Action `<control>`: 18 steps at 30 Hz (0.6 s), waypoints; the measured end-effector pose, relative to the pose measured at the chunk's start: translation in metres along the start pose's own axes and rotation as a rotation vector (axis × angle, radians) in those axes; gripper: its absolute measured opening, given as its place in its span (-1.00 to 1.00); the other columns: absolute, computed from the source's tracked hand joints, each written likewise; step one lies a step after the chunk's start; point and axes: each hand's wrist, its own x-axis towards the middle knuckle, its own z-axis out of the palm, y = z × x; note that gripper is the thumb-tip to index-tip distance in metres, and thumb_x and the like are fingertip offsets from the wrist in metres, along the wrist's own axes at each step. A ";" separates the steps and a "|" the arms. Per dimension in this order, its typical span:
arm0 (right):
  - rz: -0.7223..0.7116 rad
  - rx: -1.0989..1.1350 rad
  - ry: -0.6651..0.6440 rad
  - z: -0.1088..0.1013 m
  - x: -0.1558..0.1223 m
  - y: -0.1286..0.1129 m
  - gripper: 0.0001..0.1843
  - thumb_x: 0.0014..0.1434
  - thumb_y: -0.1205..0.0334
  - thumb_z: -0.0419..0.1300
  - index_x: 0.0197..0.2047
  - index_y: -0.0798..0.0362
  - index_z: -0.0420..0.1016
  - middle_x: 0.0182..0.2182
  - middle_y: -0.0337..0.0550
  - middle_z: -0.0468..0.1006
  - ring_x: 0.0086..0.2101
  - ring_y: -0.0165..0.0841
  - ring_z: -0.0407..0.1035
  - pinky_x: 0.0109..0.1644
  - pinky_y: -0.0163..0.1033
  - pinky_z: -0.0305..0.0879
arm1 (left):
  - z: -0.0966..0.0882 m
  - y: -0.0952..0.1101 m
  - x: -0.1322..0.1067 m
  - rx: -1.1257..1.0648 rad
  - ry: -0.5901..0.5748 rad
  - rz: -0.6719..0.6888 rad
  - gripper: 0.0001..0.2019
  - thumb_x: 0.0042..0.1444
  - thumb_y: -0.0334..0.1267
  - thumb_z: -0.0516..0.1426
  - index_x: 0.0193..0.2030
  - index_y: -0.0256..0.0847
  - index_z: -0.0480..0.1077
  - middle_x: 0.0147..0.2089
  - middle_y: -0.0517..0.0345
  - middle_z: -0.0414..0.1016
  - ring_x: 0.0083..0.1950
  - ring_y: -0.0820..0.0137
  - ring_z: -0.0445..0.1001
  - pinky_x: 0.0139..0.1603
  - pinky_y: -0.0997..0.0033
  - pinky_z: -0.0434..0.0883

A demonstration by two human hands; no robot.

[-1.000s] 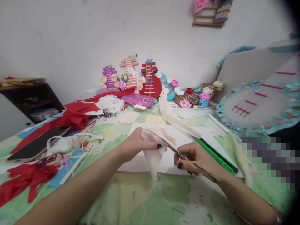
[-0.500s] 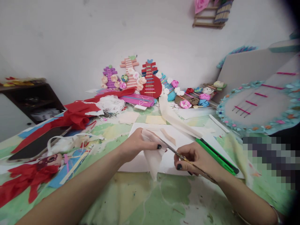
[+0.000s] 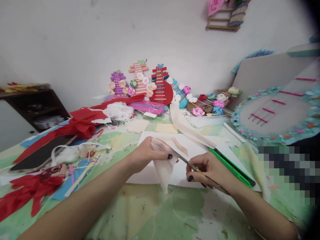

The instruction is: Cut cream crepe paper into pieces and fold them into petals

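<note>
My left hand [image 3: 143, 156] pinches a pale cream piece of fabric or crepe paper [image 3: 162, 173], whose pointed end hangs down. In my right hand [image 3: 208, 170] is a long thin tool [image 3: 183, 160], grey in front and brownish gold further back. Its front end lies along the upper edge of the pale piece, beside my left thumb; I cannot tell its exact kind. Under both hands lies a white sheet [image 3: 140, 176]. A small beige strip [image 3: 180, 146] rests on it just beyond the tool. To the right of my right hand is a green cutter knife [image 3: 232, 168].
A long cream strip [image 3: 185, 128] runs back from the knife. Red fabric [image 3: 82, 121], a phone [image 3: 41, 155] and a doll-like figure in red [image 3: 37, 186] lie left. Small lute-shaped crafts [image 3: 161, 90] stand behind. A round flower-edged fan [image 3: 277, 113] stands right.
My right hand and the tool have shifted very slightly to the right. My left hand and the pale piece stay almost exactly where they were.
</note>
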 end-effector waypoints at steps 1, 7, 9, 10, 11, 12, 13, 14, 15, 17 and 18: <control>0.002 -0.004 -0.002 0.000 0.000 0.001 -0.66 -0.10 0.02 0.36 -0.52 0.15 0.46 -0.81 -0.40 0.17 -0.76 -0.59 0.02 -0.72 -0.46 -0.11 | 0.000 0.000 0.000 0.003 -0.001 0.001 -0.86 -0.13 -0.34 0.28 -0.38 -0.35 0.56 -0.36 -0.02 0.58 -0.29 0.29 0.50 -0.22 0.38 0.40; 0.032 -0.018 0.001 0.000 0.001 0.002 -0.67 -0.09 0.02 0.35 -0.54 0.14 0.45 -0.82 -0.39 0.18 -0.78 -0.59 0.01 -0.73 -0.46 -0.11 | -0.001 -0.001 0.000 0.032 0.001 -0.013 -0.87 -0.12 -0.35 0.27 -0.39 -0.35 0.57 -0.36 -0.03 0.58 -0.29 0.29 0.50 -0.24 0.40 0.40; 0.029 -0.021 0.018 0.001 0.001 0.000 -0.65 -0.10 0.00 0.35 -0.55 0.13 0.44 -0.83 -0.40 0.17 -0.79 -0.59 0.01 -0.74 -0.46 -0.13 | -0.001 0.000 0.000 0.018 0.010 -0.020 -0.88 -0.12 -0.36 0.27 -0.39 -0.35 0.56 -0.36 -0.03 0.58 -0.30 0.29 0.50 -0.26 0.41 0.40; 0.026 -0.021 0.032 0.001 0.000 -0.001 -0.64 -0.09 -0.01 0.34 -0.56 0.13 0.42 -0.84 -0.40 0.16 -0.79 -0.58 0.01 -0.73 -0.45 -0.14 | -0.001 0.000 0.000 0.007 0.016 -0.027 -0.88 -0.12 -0.36 0.27 -0.39 -0.35 0.56 -0.36 -0.03 0.58 -0.30 0.30 0.50 -0.27 0.42 0.40; 0.022 -0.022 0.047 0.001 0.000 -0.002 -0.62 -0.09 -0.03 0.33 -0.57 0.12 0.40 -0.83 -0.40 0.15 -0.79 -0.58 0.01 -0.73 -0.45 -0.14 | -0.001 0.000 0.000 -0.003 0.022 -0.034 -0.88 -0.11 -0.36 0.27 -0.39 -0.35 0.56 -0.35 -0.03 0.58 -0.30 0.30 0.49 -0.28 0.43 0.40; 0.014 -0.024 0.062 0.001 0.000 -0.002 -0.61 -0.09 -0.05 0.32 -0.58 0.12 0.38 -0.83 -0.40 0.14 -0.78 -0.57 0.02 -0.73 -0.44 -0.14 | -0.001 0.001 0.000 -0.011 0.025 -0.041 -0.89 -0.10 -0.36 0.26 -0.39 -0.35 0.56 -0.35 -0.04 0.58 -0.30 0.31 0.49 -0.29 0.44 0.40; -0.002 -0.031 0.074 0.000 0.000 -0.002 -0.59 -0.08 -0.06 0.32 -0.58 0.11 0.35 -0.81 -0.40 0.13 -0.77 -0.57 0.02 -0.72 -0.44 -0.13 | 0.000 0.001 0.000 -0.015 0.026 -0.048 -0.89 -0.10 -0.36 0.26 -0.39 -0.35 0.56 -0.34 -0.04 0.58 -0.30 0.31 0.49 -0.29 0.45 0.40; -0.025 -0.039 0.079 -0.001 0.000 -0.001 -0.58 -0.07 -0.08 0.31 -0.57 0.11 0.34 -0.78 -0.40 0.12 -0.75 -0.57 0.03 -0.70 -0.43 -0.13 | 0.000 0.002 0.000 -0.017 0.027 -0.054 -0.88 -0.09 -0.35 0.27 -0.39 -0.36 0.56 -0.33 -0.04 0.58 -0.30 0.32 0.49 -0.29 0.46 0.40; -0.051 -0.048 0.077 -0.002 0.001 0.000 -0.57 -0.06 -0.10 0.30 -0.55 0.12 0.34 -0.75 -0.39 0.12 -0.72 -0.57 0.02 -0.69 -0.43 -0.12 | 0.000 0.002 0.000 -0.016 0.027 -0.063 -0.88 -0.09 -0.35 0.27 -0.38 -0.36 0.56 -0.33 -0.04 0.58 -0.30 0.32 0.49 -0.30 0.46 0.40; -0.095 -0.059 0.061 -0.004 0.001 0.003 -0.55 -0.03 -0.14 0.26 -0.51 0.12 0.35 -0.70 -0.37 0.10 -0.68 -0.57 0.00 -0.66 -0.43 -0.12 | 0.001 0.002 0.000 -0.018 0.027 -0.082 -0.86 -0.09 -0.34 0.28 -0.35 -0.36 0.55 -0.33 -0.03 0.58 -0.30 0.33 0.48 -0.29 0.45 0.40; -0.109 -0.061 0.047 -0.005 0.002 0.004 -0.54 -0.01 -0.16 0.24 -0.48 0.12 0.35 -0.68 -0.37 0.09 -0.66 -0.56 0.00 -0.66 -0.43 -0.12 | 0.001 0.002 0.000 -0.015 0.021 -0.087 -0.85 -0.08 -0.33 0.28 -0.34 -0.36 0.55 -0.33 -0.02 0.58 -0.30 0.33 0.48 -0.28 0.45 0.40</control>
